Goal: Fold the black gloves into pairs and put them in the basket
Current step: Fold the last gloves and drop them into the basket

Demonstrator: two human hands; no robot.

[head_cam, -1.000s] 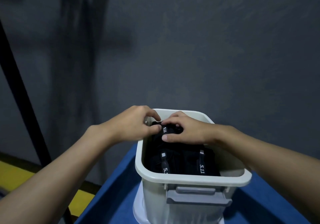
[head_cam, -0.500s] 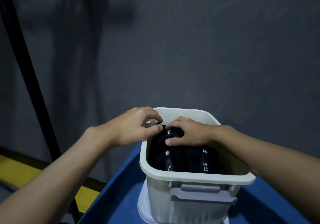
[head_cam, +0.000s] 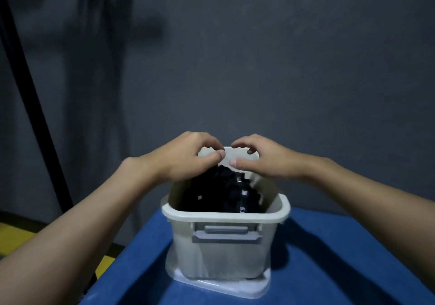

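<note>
Nearest the camera: blue table surface [head_cam: 329, 257], bearing a pale plastic basket [head_cam: 226, 215] with a grey latch handle [head_cam: 227, 233] on its near wall. Basket seated on a white base or lid [head_cam: 235, 287], projecting at the foot of the near wall.

Inside the basket: black gloves [head_cam: 221, 194], bundled, with white lettering on tabs. Exact number of pairs not determinable; contents dark and partly hidden by the near rim. No loose glove visible on the table around the basket.

Above the far half of the basket: left hand [head_cam: 186, 156] and right hand [head_cam: 261, 156], side by side, close together but apart. Left hand: fingers curled, thumb pressed to forefinger in a narrow pinch, lower edge over the uppermost black fabric. Whether any fabric sits in that pinch cannot be told. Right hand: fingers loosely curled and spread, thumb extended toward the left hand, nothing visibly held, just above the gloves.

Beyond: dark grey wall [head_cam: 282, 69]; black pole [head_cam: 30, 97] slanting at far left; yellow floor marking [head_cam: 14, 236] below it.

Status, as a judgement: placement of the visible pairs essentially complete; gloves lying within the basket walls. Remaining: clear both hands from the basket; confirm the top bundle sits below the rim. Further gloves outside the view, if any, not assessable.
</note>
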